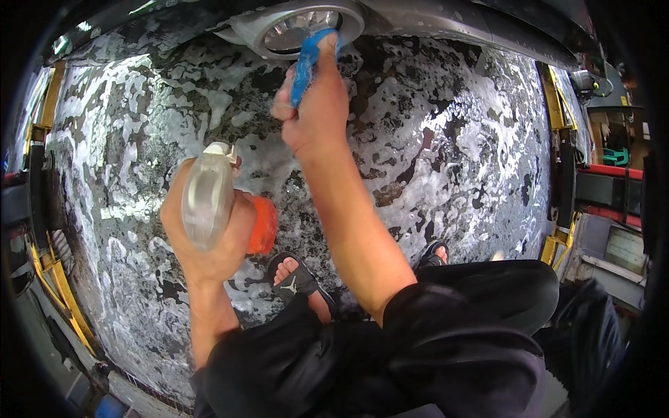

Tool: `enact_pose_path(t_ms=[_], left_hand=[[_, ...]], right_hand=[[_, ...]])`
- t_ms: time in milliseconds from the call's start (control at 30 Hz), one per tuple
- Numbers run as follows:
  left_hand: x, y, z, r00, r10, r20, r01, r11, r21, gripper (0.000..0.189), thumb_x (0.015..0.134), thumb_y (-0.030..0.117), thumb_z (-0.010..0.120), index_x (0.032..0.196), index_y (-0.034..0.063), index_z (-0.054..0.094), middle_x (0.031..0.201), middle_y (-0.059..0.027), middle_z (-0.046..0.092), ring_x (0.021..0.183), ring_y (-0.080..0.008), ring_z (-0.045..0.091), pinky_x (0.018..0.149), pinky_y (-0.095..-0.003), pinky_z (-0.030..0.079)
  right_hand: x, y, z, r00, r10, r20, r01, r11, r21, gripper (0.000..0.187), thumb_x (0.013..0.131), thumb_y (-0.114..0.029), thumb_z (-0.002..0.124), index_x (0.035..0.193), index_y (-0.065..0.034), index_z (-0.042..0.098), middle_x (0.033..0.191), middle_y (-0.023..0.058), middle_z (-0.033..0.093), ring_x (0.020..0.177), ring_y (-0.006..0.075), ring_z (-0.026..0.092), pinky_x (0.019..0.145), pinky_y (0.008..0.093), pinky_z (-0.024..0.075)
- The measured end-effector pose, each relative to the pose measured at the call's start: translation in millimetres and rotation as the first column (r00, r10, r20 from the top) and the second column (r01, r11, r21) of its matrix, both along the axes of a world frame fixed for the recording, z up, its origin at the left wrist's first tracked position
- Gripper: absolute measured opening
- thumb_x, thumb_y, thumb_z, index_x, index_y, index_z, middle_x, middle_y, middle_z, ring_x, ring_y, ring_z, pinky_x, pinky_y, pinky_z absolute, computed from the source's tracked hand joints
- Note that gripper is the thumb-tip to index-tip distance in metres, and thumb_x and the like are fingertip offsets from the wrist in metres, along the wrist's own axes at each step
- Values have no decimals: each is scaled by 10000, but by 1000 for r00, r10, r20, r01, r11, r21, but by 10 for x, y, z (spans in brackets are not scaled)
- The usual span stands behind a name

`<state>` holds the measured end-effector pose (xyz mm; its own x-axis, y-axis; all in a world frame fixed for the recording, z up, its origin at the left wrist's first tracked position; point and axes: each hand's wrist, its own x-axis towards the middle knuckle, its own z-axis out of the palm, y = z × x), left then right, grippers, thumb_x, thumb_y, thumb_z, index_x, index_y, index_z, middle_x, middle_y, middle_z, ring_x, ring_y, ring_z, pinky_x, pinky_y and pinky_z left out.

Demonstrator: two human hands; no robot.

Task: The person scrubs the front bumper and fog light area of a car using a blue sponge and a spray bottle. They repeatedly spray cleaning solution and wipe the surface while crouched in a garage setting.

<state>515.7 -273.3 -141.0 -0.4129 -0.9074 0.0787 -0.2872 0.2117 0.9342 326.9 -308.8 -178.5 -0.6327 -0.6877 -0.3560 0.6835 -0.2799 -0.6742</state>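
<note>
My left hand is wrapped around the neck of a trigger spray bottle, below its translucent white spray head. The head's nozzle end points away from me, and an orange-red part, seemingly the bottle's body, shows beside my fingers. My right hand reaches forward, pinching a soft blue piece between thumb and fingers; whether it is clay or cloth I cannot tell. The blue piece covers part of a round lamp in a grey surround on a car's body, apparently touching it.
White suds and dark wet patches spread over the floor. My sandalled foot stands below the bottle. Yellow-and-black metal frames flank the floor on both sides. A shelf holding a green item stands at far right. The car's lower edge crosses the top.
</note>
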Motion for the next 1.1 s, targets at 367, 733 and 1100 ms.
enact_pose_path(t_ms=[367, 733, 1100], left_hand=[[-13, 51, 40, 991, 52, -120, -54, 998, -14, 369, 676, 97, 746, 1024, -13, 695, 832, -49, 611, 718, -134, 576, 658, -283, 471], [-15, -16, 143, 993, -28, -113, -2, 967, -256, 318, 677, 38, 667, 988, -26, 686, 851, -79, 622, 712, -162, 583, 676, -276, 464], [-334, -99, 391, 967, -140, -214, 50, 925, -378, 280, 675, 40, 656, 942, -42, 671, 803, -115, 589, 657, -240, 571, 632, -326, 462]], right_hand=[[25, -27, 255, 998, -42, -52, 41, 999, -25, 586, 984, -625, 597, 661, -140, 540, 546, -41, 434, 466, 136, 431, 455, 313, 344], [-492, 404, -82, 385, 135, -913, 299, 918, 261, 411, 982, -404, 724, 835, -20, 714, 669, 14, 621, 616, 90, 514, 579, 294, 457], [-142, 208, 664, 756, 59, -651, 100, 974, 205, 519, 1020, -500, 629, 736, -69, 573, 589, 27, 577, 463, 109, 520, 449, 275, 420]])
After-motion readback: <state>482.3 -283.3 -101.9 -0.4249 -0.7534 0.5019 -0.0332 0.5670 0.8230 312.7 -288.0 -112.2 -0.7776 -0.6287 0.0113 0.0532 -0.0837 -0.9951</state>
